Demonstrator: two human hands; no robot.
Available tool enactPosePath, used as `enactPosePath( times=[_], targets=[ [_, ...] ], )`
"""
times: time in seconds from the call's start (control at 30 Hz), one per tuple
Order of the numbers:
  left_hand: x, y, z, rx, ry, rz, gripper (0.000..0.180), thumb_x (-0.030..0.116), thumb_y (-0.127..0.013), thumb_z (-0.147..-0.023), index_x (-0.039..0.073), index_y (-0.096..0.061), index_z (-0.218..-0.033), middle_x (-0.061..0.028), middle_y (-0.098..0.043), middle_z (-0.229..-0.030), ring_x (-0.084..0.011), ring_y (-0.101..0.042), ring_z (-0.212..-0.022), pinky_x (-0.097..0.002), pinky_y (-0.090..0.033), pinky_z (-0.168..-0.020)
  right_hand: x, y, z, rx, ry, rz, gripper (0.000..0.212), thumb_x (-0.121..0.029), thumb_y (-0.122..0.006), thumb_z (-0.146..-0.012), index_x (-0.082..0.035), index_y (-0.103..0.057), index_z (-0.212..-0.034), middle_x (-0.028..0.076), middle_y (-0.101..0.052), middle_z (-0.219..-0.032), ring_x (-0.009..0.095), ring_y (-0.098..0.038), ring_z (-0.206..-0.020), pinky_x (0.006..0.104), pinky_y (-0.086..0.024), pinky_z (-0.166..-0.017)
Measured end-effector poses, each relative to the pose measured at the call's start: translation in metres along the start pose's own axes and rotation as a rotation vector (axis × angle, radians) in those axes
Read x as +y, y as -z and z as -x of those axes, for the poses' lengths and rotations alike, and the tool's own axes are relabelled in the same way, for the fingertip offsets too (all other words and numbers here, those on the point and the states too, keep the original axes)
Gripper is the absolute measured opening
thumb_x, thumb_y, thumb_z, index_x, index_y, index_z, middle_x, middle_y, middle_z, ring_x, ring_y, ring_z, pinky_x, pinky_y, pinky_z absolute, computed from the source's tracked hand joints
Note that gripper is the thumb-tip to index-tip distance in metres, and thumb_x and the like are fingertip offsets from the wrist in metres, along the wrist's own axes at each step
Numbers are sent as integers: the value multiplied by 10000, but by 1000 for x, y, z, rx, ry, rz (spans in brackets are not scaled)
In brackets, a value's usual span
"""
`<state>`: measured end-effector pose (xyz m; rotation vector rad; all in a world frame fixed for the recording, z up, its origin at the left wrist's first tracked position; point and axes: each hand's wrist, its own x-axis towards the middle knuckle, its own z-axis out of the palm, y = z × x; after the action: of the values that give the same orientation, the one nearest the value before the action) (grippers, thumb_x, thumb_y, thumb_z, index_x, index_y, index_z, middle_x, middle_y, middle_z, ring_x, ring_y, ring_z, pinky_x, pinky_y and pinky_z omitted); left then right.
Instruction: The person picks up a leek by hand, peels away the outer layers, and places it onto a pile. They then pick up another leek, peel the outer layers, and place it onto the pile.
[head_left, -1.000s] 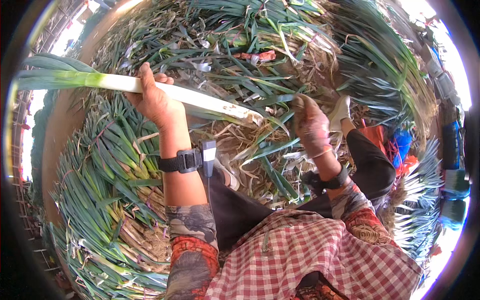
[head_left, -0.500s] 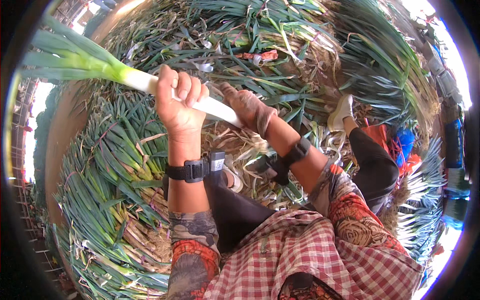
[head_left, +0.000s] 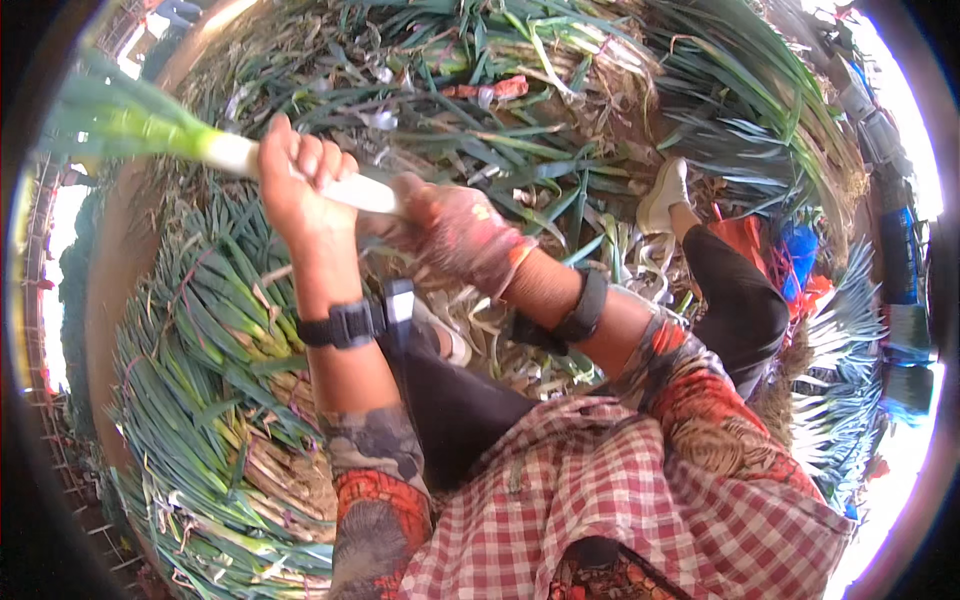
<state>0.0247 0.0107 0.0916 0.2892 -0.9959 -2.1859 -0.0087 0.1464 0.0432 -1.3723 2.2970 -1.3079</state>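
Note:
A thick green onion (head_left: pixel 365 193) slants across the upper left, its green leaves (head_left: pixel 140 120) fanning out toward the left rim. Bare fingers of my left hand (head_left: pixel 308 190) are wrapped around the middle of its white stalk. At the stalk's lower right end is my right hand (head_left: pixel 450 230) in a stained, worn glove, closed on that end. The gloved fingers are slightly blurred, and they hide the tip of the stalk.
Bundles of green onions (head_left: pixel 190 380) lie to the left, with another heap (head_left: pixel 750 110) at the far right. White-stalked onions (head_left: pixel 830 400) are stacked at the right beside red and blue plastic (head_left: pixel 797 255). Peelings (head_left: pixel 510 350) litter the ground around my shoes (head_left: pixel 663 195).
Both hands have moved left with the green onion. My right hand has slid up the stalk, closer to my left hand, and its glove has turned.

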Motion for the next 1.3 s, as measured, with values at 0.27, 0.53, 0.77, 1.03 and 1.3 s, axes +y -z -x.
enactPosePath(
  times=[0.27, 0.53, 0.77, 1.03, 1.3],
  targets=[
    [-5, 11, -13, 192, 94, -6, 270, 204, -570, -793, 155, -378, -609, 55, -338, -504, -66, -305, -393, -217, -284, -403, 5, 12, 83, -114, -339, -373, 280, -222, -560, -828, -24, -497, -1015, 27, -563, -733, 101, -507, -611, 259, -413, -548],
    [-2, 18, -7, -257, 96, 273, 141, 161, -542, -812, 43, -469, -831, 20, -388, -583, -64, -341, -422, -199, -326, -412, -6, 13, 90, -340, -462, -1112, 287, -285, -578, -807, -23, -545, -920, 0, -562, -700, 94, -528, -590, 241, -417, -535],
    [-8, 12, -6, -41, 62, 34, 155, 139, -521, -821, 87, -401, -738, 20, -381, -580, -52, -326, -406, -189, -274, -360, -12, 23, 86, -276, -39, 236, 384, -432, -558, -753, -50, -575, -717, 139, -558, -589, 304, -568, -569, 371, -453, -516],
    [-9, 10, -3, 90, -3, -133, 163, 151, -547, -793, 87, -397, -784, 8, -382, -605, -71, -328, -437, -216, -282, -387, -2, 27, 84, -347, 27, 333, 369, -408, -504, -802, -56, -579, -718, 133, -539, -554, 297, -547, -528, 376, -443, -498],
    [-6, 10, -10, 235, -145, -183, 148, 97, -563, -772, 83, -416, -789, 1, -395, -598, -89, -346, -447, -246, -296, -402, 56, 21, 133, -161, -4, 30, 299, -324, -505, -816, -42, -574, -742, 125, -581, -684, 297, -569, -614, 384, -454, -554]
  ],
)
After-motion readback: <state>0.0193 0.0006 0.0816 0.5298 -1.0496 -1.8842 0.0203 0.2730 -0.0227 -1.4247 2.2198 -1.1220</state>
